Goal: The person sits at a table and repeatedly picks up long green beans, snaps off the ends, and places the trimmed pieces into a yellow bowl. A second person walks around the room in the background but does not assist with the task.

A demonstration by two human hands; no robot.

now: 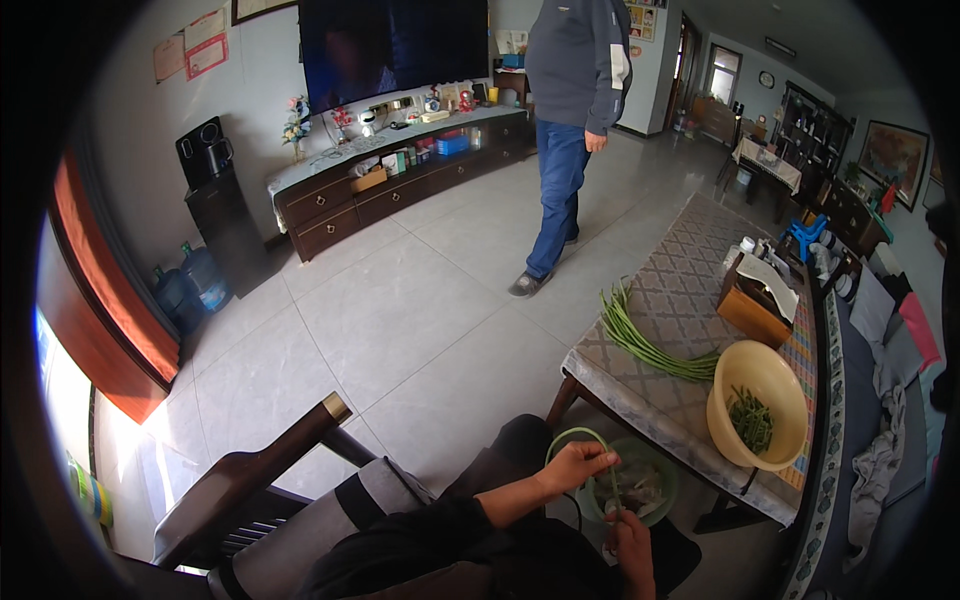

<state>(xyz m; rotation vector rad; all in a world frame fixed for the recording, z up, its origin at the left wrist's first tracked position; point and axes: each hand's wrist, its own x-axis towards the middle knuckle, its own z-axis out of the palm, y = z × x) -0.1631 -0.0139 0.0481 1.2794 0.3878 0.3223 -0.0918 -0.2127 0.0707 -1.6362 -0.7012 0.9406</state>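
A long green bean (576, 431) is held between both hands and arches up over my left hand. My left hand (574, 469) pinches it higher up, and my right hand (630, 536) grips its lower part. Just beyond and partly behind the hands, a translucent green basin (664, 480) on the floor holds pale scraps that I cannot make out clearly. On the low table (637, 397) lies a bundle of long green beans (652, 349). Its end touches or lies close to a cream plastic bowl (724, 420), which holds short pieces of green bean (750, 421).
A person (570, 150) stands beyond the table. A wooden box (754, 304) with papers stands behind the bowl. A sofa (862, 390) runs along the right, a wooden chair arm (255, 472) is at lower left, and a TV cabinet (322, 217) stands by the wall.
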